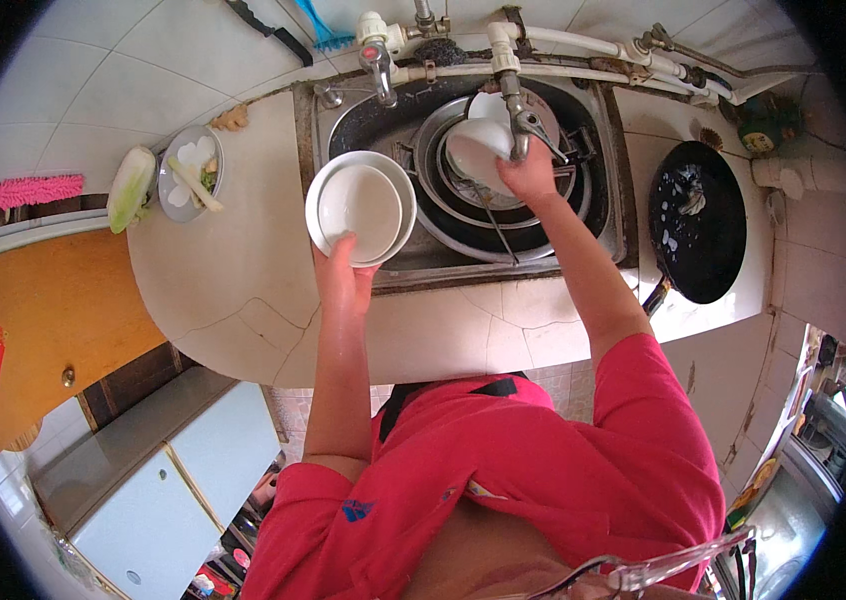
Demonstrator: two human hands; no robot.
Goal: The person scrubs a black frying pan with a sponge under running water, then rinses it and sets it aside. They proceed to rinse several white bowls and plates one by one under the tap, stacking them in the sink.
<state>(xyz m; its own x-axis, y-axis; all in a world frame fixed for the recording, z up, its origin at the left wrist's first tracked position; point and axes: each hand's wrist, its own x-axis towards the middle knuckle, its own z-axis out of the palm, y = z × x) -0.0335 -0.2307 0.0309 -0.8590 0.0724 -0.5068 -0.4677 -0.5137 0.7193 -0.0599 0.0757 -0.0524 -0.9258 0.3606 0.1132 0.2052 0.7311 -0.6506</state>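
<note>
My left hand (344,266) grips a stack of white bowls (360,210), one nested in another, over the sink's left front edge. The thumb lies inside the inner bowl. At the right, my right hand (531,174) holds a white bowl (477,150) by its side, tilted, under the metal tap (520,120). The tap hides part of that hand. Below it, round metal pans or basins (429,206) sit nested in the sink (363,112). Another white dish (489,106) leans behind the held bowl. A thin metal handle or utensil (494,225) slants across the pans.
A black frying pan (715,247) with suds and a crumpled scrap lies right of the sink. On the left counter (235,262) are a plate (182,210), a cabbage (131,187) and ginger (230,118). A second tap (378,71) and white pipes (580,41) run behind the sink.
</note>
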